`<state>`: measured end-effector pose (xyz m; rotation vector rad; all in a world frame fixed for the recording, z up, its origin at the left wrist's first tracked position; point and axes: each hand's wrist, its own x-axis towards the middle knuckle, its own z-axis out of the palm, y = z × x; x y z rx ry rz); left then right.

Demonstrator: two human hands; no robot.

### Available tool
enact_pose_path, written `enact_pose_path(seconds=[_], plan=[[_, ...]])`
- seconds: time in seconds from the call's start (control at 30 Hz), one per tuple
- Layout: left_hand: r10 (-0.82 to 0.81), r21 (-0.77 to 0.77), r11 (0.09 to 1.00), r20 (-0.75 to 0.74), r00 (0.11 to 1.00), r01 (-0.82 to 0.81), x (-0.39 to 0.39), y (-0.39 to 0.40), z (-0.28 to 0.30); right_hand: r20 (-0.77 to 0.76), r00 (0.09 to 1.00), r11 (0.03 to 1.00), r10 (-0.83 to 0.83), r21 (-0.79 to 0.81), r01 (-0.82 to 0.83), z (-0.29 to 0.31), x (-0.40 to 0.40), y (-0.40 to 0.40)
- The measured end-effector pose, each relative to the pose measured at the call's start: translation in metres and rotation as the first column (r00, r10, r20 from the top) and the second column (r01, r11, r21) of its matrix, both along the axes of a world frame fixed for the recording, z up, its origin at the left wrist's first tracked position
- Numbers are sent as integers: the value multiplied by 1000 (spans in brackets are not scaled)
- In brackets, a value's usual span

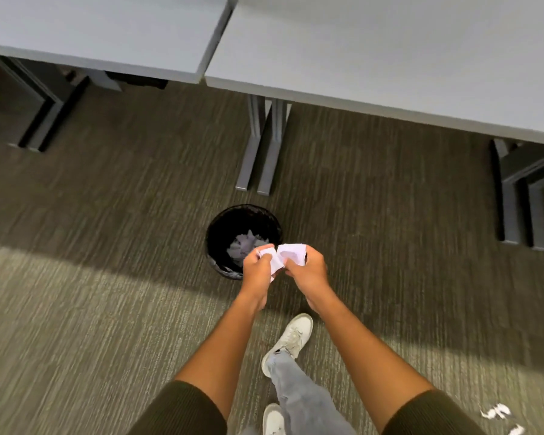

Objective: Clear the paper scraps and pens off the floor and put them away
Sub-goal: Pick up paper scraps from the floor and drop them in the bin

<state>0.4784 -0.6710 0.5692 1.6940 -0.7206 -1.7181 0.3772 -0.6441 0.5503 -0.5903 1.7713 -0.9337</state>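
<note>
Left hand (257,267) and right hand (308,269) side by side, each clutching crumpled white paper scraps (283,255) just above the near rim of a round black waste bin (215,243) holding more paper. Loose white scraps (496,412) on striped carpet (107,309), lower right.

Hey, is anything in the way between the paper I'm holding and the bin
Nothing visible. Both the left hand and right hand grip the white crumpled paper scraps over the near rim of the round black wastebasket, whose mouth is open, with paper already inside.
</note>
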Motion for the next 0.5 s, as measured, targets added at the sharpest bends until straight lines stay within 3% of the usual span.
enact_pose_path(seconds=[0.23, 0.5], plan=[[39, 42, 998, 35, 999, -41, 1, -67, -30, -130, 979, 987, 157, 35, -154, -18, 5, -69], [57, 93, 994, 93, 994, -66, 21, -104, -66, -96, 977, 977, 188, 120, -177, -45, 33, -107]])
